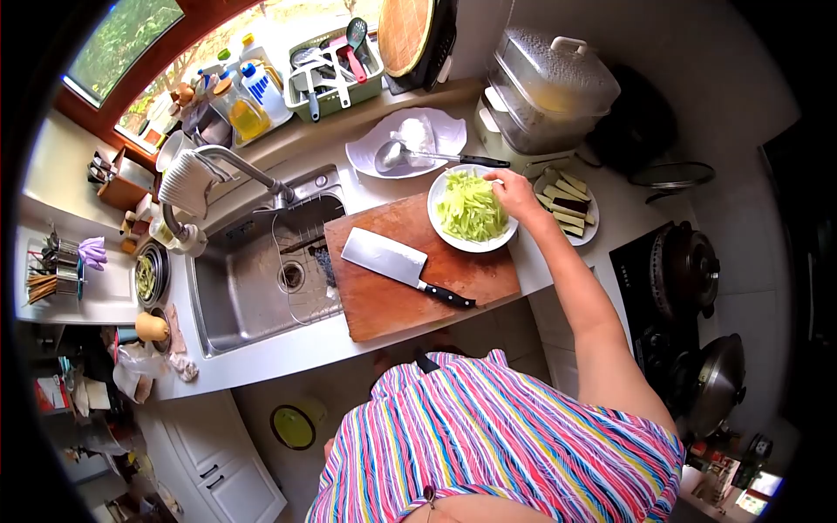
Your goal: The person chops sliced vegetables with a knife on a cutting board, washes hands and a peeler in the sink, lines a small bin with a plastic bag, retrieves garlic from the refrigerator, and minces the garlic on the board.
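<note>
Right hand (516,192): at the right rim of the white bowl (460,245); whether its grip is clamped, one cannot tell.
Left hand (328,447): a sliver, lower centre-left; grip hidden.
White bowl: upper centre, holding green shreds (469,206).
Cleaver (384,255): mid-frame, flat on the cutting board (375,307) (black handle toward lower right).

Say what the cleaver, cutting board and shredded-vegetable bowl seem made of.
Cleaver: blade looks like steel, pale grey and smooth; black handle, perhaps plastic. Cutting board: likely wood, given its reddish-brown, streaky surface. Bowl: probably glazed ceramic, smooth white, though plastic is possible.
</note>
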`<state>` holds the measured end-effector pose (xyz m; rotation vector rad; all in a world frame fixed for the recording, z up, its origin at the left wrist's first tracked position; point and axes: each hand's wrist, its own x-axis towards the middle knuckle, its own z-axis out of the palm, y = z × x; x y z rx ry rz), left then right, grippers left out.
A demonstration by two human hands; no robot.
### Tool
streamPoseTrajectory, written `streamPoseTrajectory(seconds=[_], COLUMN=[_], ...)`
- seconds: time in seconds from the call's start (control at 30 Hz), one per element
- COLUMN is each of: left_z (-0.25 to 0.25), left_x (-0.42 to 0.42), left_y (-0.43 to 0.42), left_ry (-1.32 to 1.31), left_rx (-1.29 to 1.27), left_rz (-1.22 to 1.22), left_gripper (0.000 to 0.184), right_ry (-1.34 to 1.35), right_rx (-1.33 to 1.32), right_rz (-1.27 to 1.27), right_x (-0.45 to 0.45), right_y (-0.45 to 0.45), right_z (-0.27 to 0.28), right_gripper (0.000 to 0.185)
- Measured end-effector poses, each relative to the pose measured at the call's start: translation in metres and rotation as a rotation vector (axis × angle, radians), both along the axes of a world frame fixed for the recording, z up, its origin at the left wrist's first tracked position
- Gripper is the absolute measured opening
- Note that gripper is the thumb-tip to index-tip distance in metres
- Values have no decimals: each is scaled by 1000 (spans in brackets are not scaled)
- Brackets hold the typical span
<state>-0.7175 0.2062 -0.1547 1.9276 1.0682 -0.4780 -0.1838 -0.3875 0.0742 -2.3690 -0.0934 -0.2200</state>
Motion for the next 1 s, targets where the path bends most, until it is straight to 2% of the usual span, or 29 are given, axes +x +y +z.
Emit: streamPoseTrajectory(seconds=[0.1,0.17,0.23,0.27,0.33,0.37,0.43,0.47,0.5,0.57,0.63,0.67,0.73,0.77,0.8,0.87,0.97,1.0], left_z=[2,2,18,22,45,23,43,75,68,20,38,49,37,28,14,36,32,32], left_x=[18,28,45,48,64,54,63,82,82,73,89,97,91,85,74,78,72,70], left_y=[-1,-1,-7,-10,-26,-15,-28,-47,-41,-14,-26,-29,-20,-17,-10,-30,-32,-33], left_ry=[-41,-72,-2,-12,23,18,43,101,115,33,20,15,-54,-86,-125,-40,-8,3], left_rx=[-14,-32,-53,-16,54,43,-26,-61,-6,-11,-22,-26,-44,-57,32,1,-2,-7], left_rz=[10,17,55,33,10,-10,32,59,-41,-93,-15,21,28,33,-97,-9,-31,-42], left_gripper=[21,22,25,26,27,28,30,31,30,29,29,29,30,31,33,33,32,32], right_ry=[3,-139,-9,116,-167,-309,-268,-274,-254,-63,306,256,155,96,39,-76,135,129], right_rx=[95,-3,-93,-126,-161,-178,-141,-138,-147,-205,-215,-199,-177,-180,-183,-162,-211,-128], right_rz=[-39,-212,-376,-381,-249,-181,-27,26,15,33,250,278,338,297,256,191,53,38], right_x=[-1,-1,-4,-4,-11,-12,-1,13,26,54,62,57,44,35,23,-2,-15,-10], right_y=[-19,-35,-49,-56,-43,-34,-5,5,16,33,42,42,38,33,24,13,-1,-6], right_z=[-19,-35,-50,-63,-51,-39,-19,-26,-35,-54,-41,-34,-17,-10,-3,3,-13,-31], right_gripper=[22,18,20,23,22,22,23,24,25,30,30,28,25,24,23,18,16,13])
